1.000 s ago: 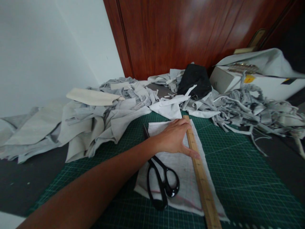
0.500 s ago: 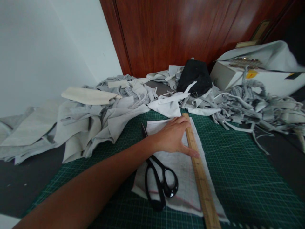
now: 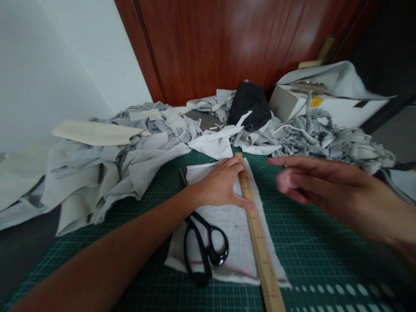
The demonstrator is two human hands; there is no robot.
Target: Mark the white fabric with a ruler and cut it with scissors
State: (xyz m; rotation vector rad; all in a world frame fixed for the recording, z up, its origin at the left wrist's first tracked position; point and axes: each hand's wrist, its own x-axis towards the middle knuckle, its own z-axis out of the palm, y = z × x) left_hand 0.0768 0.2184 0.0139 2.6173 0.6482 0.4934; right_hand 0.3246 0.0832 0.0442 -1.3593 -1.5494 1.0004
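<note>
A pale wall [image 3: 81,56] stands at the left, adjoining a red-brown wooden door [image 3: 214,47] fitted with a metal handle plate [image 3: 325,47]. A heap of grey and off-white fabric pieces [image 3: 120,162] occupies the left side; a folded cream piece [image 3: 97,132] lies on top. A black cloth item [image 3: 249,104] is located at the rear, near a white box [image 3: 344,112]. The box carries a yellow label [image 3: 316,101] and is partly covered by a grey sheet [image 3: 336,78]. Tangled fabric strips [image 3: 351,145] lie in front of it.
</note>
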